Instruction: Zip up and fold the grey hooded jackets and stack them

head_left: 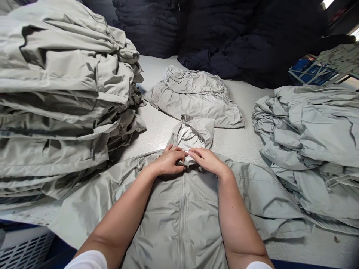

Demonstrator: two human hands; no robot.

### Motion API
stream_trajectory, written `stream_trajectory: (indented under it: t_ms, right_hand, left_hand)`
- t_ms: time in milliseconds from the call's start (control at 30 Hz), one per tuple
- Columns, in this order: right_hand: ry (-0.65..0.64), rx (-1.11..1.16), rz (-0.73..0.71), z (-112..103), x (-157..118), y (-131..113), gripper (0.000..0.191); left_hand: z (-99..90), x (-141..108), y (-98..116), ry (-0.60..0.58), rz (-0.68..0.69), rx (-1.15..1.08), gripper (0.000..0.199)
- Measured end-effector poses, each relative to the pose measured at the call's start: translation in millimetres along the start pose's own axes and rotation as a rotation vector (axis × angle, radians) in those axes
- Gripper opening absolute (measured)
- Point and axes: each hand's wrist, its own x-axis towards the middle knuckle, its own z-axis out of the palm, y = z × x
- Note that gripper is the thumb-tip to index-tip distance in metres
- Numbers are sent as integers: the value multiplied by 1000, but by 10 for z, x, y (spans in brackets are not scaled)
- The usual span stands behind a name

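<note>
A light grey jacket [165, 209] lies front up before me, its sleeves spread to both sides. Its zipper [183, 201] runs closed down the middle to a pull just below the collar. The hood [206, 130] points away from me, with its paler inside showing. At the left of the neck opening, my left hand [169, 161] is closed on the collar fabric, thumb close to the zipper's top. My right hand [206, 160] grips the collar from the other side. The fingertips of both hands nearly meet over the neck; some are hidden by cloth.
A tall stack of grey jackets [67, 74] rises at the left, and another pile [316, 130] stands at the right. A folded grey garment [196, 95] lies beyond the hood on the white table [159, 132]. Dark garments [224, 33] fill the back. A white plastic basket [25, 248] sits lower left.
</note>
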Motion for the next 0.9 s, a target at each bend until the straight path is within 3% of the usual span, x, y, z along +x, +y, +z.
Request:
stream_trajectory:
  t_ms: [133, 267, 300, 367, 433, 567, 667, 733, 833, 900]
  right_hand:
    - [-38, -120, 56, -75, -68, 43, 39]
    - [-51, -153, -18, -153, -136, -40, 11]
    - [-57, -119, -57, -178, -153, -79, 14]
    - [-21, -54, -104, -225, -175, -148, 21]
    - [68, -34, -103, -250, -166, -176, 24]
    - [311, -180, 4, -191, -51, -83, 19]
    - [460, -276, 73, -127, 10, -27, 8]
    - [512, -257, 60, -105, -2, -50, 10]
    - [386, -146, 9, -42, -32, -94, 9]
    - [252, -137, 43, 58, 0, -56, 8]
  left_hand:
    - [25, 5, 12, 5, -37, 11, 19]
    - [29, -5, 9, 34, -41, 20, 38]
    - [31, -5, 10, 39, -36, 15, 46]
    - [36, 2, 8, 47, -29, 8, 55]
    - [32, 19, -6, 77, -53, 17, 51]
    - [-36, 39, -75, 278, -203, 129, 30]
    - [-111, 24, -121, 537, -329, 240, 32]
    - [-132, 11, -132, 614, -348, 221, 27]
    - [-75, 9, -119, 400, -224, 73, 17]
    - [18, 19, -99, 246, -180, 89, 25]
